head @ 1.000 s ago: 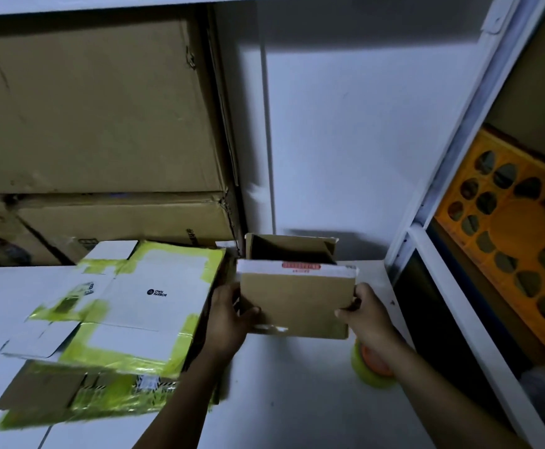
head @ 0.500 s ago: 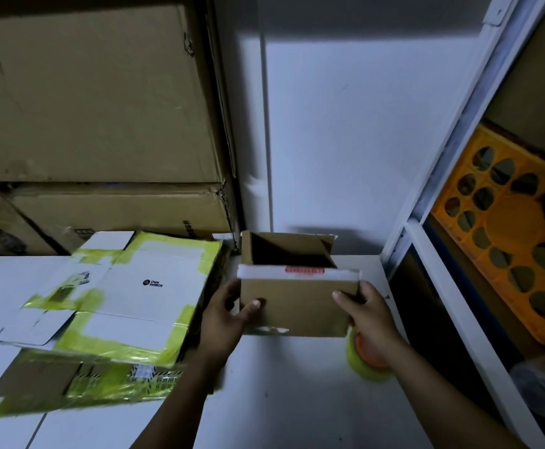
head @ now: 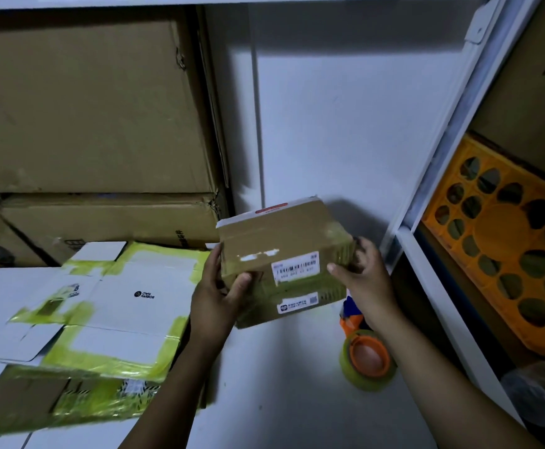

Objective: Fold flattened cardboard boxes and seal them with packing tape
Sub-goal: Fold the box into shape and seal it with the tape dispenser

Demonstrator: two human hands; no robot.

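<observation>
A small brown cardboard box (head: 274,241) with white barcode labels and yellowish tape is held tilted above the white table (head: 284,390). My left hand (head: 214,296) grips its left lower corner, thumb on the front face. My right hand (head: 363,277) grips its right side, fingers curled round the edge. A roll of packing tape (head: 366,359) on an orange dispenser lies on the table below my right wrist. Flattened boxes (head: 115,306) with yellow-green tape lie stacked at the left.
Large brown cartons (head: 86,124) are stacked against the wall at the back left. A white shelf frame (head: 426,247) stands at the right, with an orange perforated crate (head: 507,241) behind it. A plastic bag (head: 539,390) sits at the lower right.
The box stood upright on the table with its top open toward me; both hands have lifted and tipped it, so its labelled, taped side now faces me.
</observation>
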